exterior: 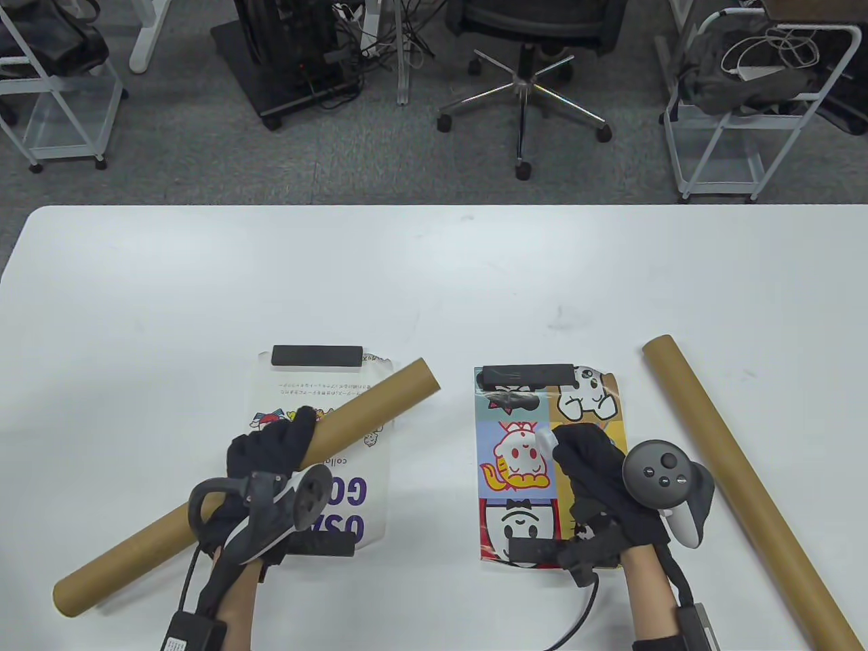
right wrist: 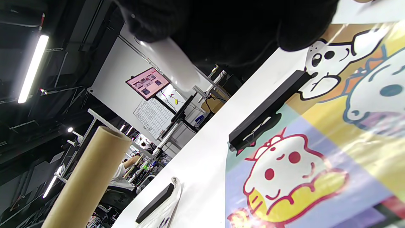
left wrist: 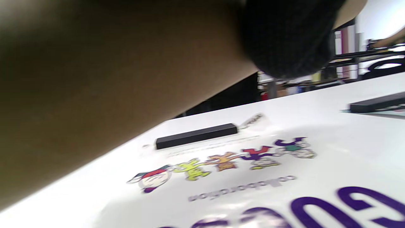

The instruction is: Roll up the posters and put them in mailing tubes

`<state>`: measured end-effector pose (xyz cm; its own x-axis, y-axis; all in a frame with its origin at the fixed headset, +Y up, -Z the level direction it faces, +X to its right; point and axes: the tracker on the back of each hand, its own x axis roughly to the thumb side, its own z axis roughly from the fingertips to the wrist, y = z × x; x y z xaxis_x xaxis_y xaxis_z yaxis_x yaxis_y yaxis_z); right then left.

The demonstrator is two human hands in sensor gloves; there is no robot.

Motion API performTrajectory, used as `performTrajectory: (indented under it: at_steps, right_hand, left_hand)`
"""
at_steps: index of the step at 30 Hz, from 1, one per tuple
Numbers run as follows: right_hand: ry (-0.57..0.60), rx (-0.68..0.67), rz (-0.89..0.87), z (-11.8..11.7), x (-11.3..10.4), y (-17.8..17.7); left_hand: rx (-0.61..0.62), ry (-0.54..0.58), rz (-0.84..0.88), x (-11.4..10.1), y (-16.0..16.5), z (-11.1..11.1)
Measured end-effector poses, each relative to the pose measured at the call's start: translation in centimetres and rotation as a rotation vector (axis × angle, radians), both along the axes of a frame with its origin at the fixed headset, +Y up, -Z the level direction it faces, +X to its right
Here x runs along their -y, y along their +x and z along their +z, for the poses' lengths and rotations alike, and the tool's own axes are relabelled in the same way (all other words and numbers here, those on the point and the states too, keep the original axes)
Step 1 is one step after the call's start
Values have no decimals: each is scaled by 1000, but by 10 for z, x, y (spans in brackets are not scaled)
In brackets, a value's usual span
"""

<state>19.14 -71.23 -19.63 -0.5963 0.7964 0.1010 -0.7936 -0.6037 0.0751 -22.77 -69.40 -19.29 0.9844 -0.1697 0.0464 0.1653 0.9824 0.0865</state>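
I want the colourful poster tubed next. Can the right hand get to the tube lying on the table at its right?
Probably yes: the right hand holds nothing above the cartoon poster, and the second tube lies beside it with bare table between.

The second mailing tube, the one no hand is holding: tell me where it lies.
In the table view the free mailing tube lies diagonally on the table's right side, just right of the cartoon poster and the right hand.

cartoon poster (right wrist: 316, 164), black bar (right wrist: 265, 110), cardboard tube (right wrist: 88, 180)

Matt cardboard tube (exterior: 244, 485), glossy paper poster (exterior: 536, 434), smooth white table (exterior: 434, 285).
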Motion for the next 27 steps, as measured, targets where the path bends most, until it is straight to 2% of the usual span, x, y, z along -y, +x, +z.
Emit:
performTrajectory:
  at_steps: [9,17,27]
  right_hand:
    - [-9,-21,8,0,0,-5]
    - [-17,-22,13,0,0,-5]
    - [-25,-37,31,-1,1,-9]
  left_hand:
    - [-276,-97,-16,13,-49,-12]
    - [-474,-199,1,33,-70,-19]
    - [-577,-252,-34,51,-84,-23]
